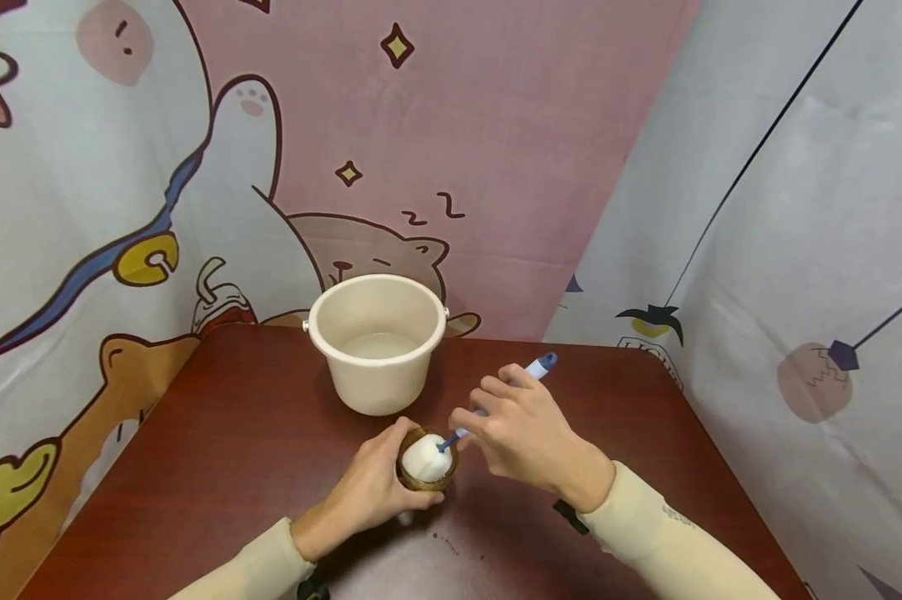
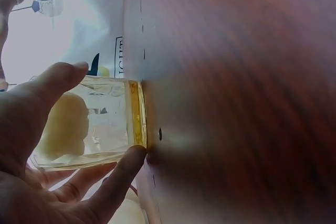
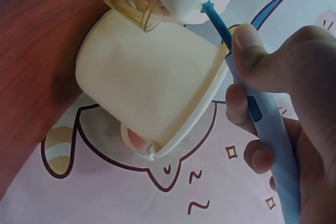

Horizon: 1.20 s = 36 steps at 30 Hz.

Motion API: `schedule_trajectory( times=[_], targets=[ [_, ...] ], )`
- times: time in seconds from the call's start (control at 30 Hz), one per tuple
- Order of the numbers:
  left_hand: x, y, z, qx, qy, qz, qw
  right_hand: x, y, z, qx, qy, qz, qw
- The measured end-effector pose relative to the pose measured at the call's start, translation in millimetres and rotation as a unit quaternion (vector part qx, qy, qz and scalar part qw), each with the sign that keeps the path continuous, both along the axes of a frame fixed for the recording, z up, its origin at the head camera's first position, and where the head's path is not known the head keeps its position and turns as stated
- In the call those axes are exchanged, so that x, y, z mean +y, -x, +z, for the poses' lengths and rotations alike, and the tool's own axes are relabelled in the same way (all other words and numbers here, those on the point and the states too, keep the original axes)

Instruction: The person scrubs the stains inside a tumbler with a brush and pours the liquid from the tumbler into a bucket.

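Note:
An amber-tinted clear glass cup (image 1: 425,485) stands close over the table, its mouth tilted up toward the head camera. My left hand (image 1: 379,477) grips it around the side, thumb and fingers on opposite walls. A sponge cup brush has its white sponge head (image 1: 423,457) at the cup's mouth, partly inside. In the left wrist view the sponge shows through the glass cup (image 2: 107,121). My right hand (image 1: 524,429) curls around the brush's light blue handle (image 3: 270,129), thumb lying along it near the dark blue neck (image 3: 218,22).
A cream bucket (image 1: 379,387) stands just behind the cup, with what looks like water in the bottom. Small dark specks and wet drops lie on the dark red wooden table (image 1: 218,467) near its front. Cartoon-printed cloth (image 1: 526,167) hangs behind and at the sides.

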<state>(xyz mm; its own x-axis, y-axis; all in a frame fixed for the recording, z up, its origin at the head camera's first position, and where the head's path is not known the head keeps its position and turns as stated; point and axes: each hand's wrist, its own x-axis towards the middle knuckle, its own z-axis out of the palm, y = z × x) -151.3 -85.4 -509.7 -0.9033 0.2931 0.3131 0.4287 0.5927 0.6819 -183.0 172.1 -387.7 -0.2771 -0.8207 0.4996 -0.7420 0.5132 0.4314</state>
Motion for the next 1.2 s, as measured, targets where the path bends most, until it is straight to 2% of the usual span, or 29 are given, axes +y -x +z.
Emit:
schedule_trajectory(
  times=[0.57,0.9,1.2],
  targets=[
    [0,0.7,0.1,0.011,0.005,0.003,0.9999,-18,-3.0,0.7,0.068,-0.019,-0.012,0.997],
    [-1,0.4,0.9,0.001,0.008,0.004,1.0000,-26,-5.8,8.4,0.091,-0.056,-0.034,0.994],
    [-1,1.1,-0.8,0.013,0.003,-0.002,0.9999,-31,-8.0,17.6,0.106,-0.105,-0.043,0.988]
  ],
)
